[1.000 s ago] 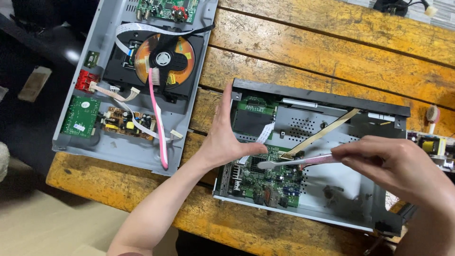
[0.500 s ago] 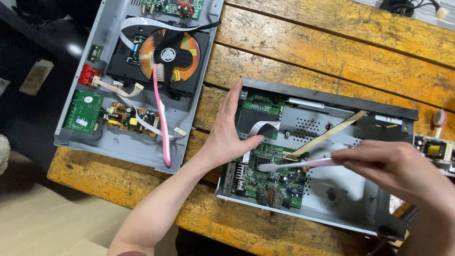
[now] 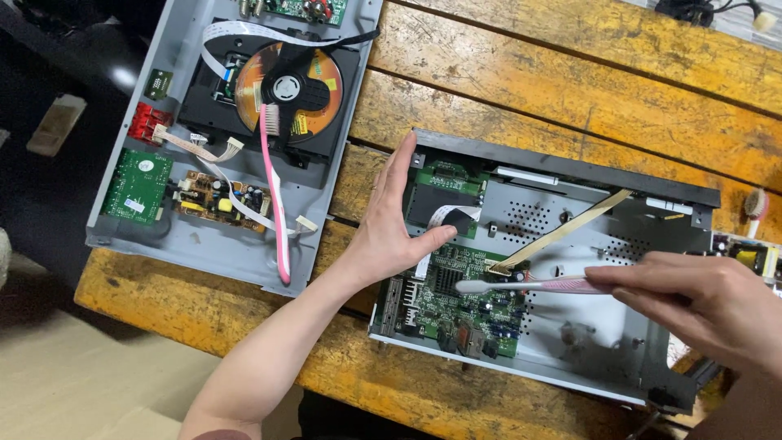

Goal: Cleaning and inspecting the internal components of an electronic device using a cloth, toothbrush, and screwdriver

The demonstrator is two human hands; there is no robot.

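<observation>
Right now the right hand (image 3: pixel 700 305) pinches a pink-handled toothbrush (image 3: pixel 529 286) over the green circuit board (image 3: pixel 460 297); the left hand (image 3: pixel 393 232), spread, braces the open chassis (image 3: pixel 570 212) beside it. Hard scrubbing could snag the board's tan ribbon cable (image 3: pixel 562 230).

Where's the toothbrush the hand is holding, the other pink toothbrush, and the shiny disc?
held toothbrush (image 3: pixel 533 285), head view, on its handle.
pink toothbrush (image 3: pixel 277 204), head view, mid-handle.
shiny disc (image 3: pixel 248 81), head view, on its orange left part.
</observation>
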